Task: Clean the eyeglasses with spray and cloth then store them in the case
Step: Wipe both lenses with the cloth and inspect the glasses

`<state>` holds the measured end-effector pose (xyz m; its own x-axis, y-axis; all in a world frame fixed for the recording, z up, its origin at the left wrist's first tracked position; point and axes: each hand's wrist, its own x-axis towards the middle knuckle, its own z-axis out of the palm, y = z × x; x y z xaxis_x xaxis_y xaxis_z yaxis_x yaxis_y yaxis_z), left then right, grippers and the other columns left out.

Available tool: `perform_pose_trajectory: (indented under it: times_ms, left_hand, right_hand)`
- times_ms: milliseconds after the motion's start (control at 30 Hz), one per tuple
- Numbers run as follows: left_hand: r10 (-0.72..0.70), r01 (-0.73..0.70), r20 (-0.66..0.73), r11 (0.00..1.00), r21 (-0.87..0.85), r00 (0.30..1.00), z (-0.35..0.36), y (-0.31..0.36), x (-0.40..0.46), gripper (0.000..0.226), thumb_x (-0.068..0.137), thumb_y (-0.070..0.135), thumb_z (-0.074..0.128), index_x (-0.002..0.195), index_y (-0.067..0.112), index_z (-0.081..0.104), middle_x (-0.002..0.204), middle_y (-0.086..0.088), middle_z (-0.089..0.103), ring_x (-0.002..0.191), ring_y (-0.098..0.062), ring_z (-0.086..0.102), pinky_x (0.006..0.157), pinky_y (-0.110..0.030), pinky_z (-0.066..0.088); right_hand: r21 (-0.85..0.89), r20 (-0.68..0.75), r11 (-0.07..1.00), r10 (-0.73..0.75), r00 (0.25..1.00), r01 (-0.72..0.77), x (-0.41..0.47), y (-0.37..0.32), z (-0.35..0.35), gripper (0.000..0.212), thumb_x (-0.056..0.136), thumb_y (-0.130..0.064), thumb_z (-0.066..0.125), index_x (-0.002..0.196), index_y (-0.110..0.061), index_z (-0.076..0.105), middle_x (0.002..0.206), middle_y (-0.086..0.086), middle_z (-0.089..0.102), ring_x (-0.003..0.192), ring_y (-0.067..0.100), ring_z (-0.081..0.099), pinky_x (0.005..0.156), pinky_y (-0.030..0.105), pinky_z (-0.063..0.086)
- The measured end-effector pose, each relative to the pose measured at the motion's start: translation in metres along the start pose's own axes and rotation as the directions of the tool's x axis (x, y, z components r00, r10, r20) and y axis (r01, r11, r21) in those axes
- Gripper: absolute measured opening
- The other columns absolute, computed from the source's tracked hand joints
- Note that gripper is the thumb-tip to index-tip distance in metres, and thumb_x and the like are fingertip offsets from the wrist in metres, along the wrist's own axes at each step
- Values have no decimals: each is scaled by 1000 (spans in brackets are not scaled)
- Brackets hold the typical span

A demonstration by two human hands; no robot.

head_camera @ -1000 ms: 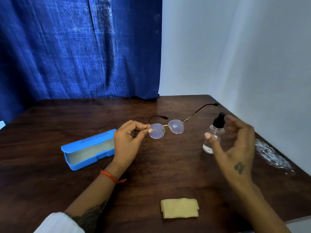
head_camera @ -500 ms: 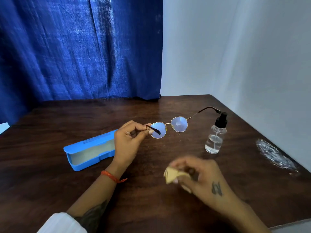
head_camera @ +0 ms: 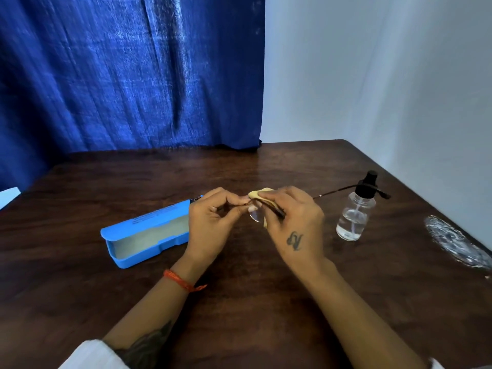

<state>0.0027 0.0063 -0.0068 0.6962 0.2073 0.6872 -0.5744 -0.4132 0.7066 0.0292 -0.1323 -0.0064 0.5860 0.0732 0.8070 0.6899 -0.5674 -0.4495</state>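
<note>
My left hand (head_camera: 213,222) pinches the eyeglasses (head_camera: 256,215) by the frame above the table's middle. One round lens shows between my hands, and one thin temple arm (head_camera: 343,189) sticks out to the right, past the spray bottle. My right hand (head_camera: 295,222) holds the yellow cloth (head_camera: 259,194) folded around the other lens, which is hidden. The clear spray bottle (head_camera: 355,211) with a black pump stands upright to the right of my hands. The blue glasses case (head_camera: 145,234) lies open on the left, with nothing inside it.
The dark wooden table (head_camera: 239,302) meets a blue curtain (head_camera: 127,75) at the back and a white wall on the right. A crumpled clear plastic wrapper (head_camera: 455,243) lies near the right edge. A white paper corner (head_camera: 9,195) shows at far left.
My right hand left the spray bottle, picked the yellow cloth up from the table's front and brought it onto the glasses. My left hand kept hold of the glasses.
</note>
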Motion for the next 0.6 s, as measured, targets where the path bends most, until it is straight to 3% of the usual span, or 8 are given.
perform_pose_trajectory:
  times_ms: [100,167,233,367,500,600]
  left_hand:
    - [-28,28,-17,1000,-9,999,-2,-5,1,4,69,32,66,71,33,63,71,23,64,70,-3,61,68,-18,47]
    - [-56,55,-28,998,-44,998,-3,-6,0,5,68,32,67,69,36,63,71,20,64,71,-7,63,67,-19,49]
    - [-89,85,-34,991,-100,995,-3,-6,0,5,66,32,68,64,36,65,70,17,65,75,-15,66,68,-20,50]
    - [-86,84,-21,992,-98,996,-2,-9,0,10,67,28,71,68,34,65,71,18,65,71,-5,63,67,-17,50]
    - [-106,101,-35,987,-123,994,-1,-13,-1,24,67,11,77,67,32,65,72,13,66,75,-11,65,74,-25,54]
    - [-161,150,-43,971,-188,986,-2,-10,-2,17,68,13,74,68,28,67,79,-4,69,83,-24,69,78,-32,56]
  right_hand:
    - [-19,64,999,-29,998,30,-5,-3,4,15,74,-7,69,87,-11,75,86,3,69,82,9,56,82,2,33]
    - [-12,95,999,-50,994,51,-8,-5,2,19,72,-4,66,88,-8,74,88,5,69,84,8,53,83,-1,29]
    - [8,114,999,-50,992,50,-10,-4,-1,21,68,-2,63,85,-8,74,86,4,68,81,12,58,78,5,37]
    - [-71,96,994,-78,992,85,-11,-6,-5,23,69,-10,53,79,-9,74,81,3,67,79,16,55,71,16,39]
    - [-122,64,988,-87,994,95,-11,-7,-4,28,75,-11,49,88,-7,74,93,9,68,80,24,60,76,19,40]
    - [-77,91,991,-103,990,111,-12,-6,0,31,79,-8,46,94,-7,72,101,9,70,85,24,61,80,20,42]
